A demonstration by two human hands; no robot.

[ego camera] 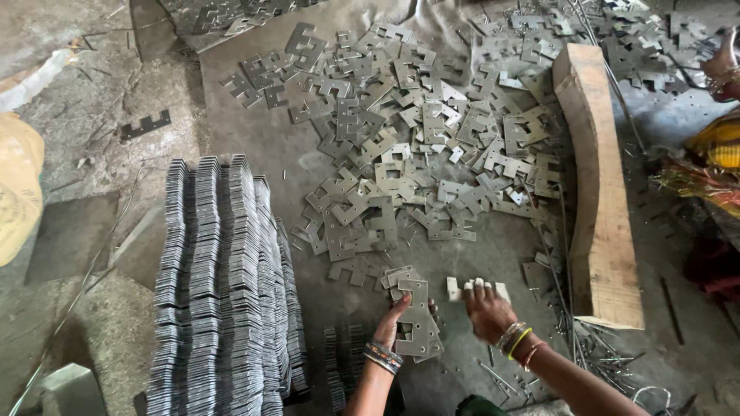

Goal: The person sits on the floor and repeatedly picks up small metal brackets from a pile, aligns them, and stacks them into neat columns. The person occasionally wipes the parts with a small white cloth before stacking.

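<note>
My left hand [393, 323] holds a small stack of flat grey metal plates [416, 320] with notched edges and punched holes, fanned slightly above the floor. Just to its right, my right hand [487, 308] presses fingertips-down on one pale metal plate [455, 289] lying on the floor. Both wrists wear bangles. A wide loose heap of the same notched plates [416, 146] spreads over the grey floor ahead of both hands.
Neat upright rows of stacked plates [223, 293] stand at the left, with a short row [339, 370] near my left arm. A long wooden block [597, 185] lies to the right, metal scrap strips beside it. Another person's colourful clothing [713, 166] shows at the far right.
</note>
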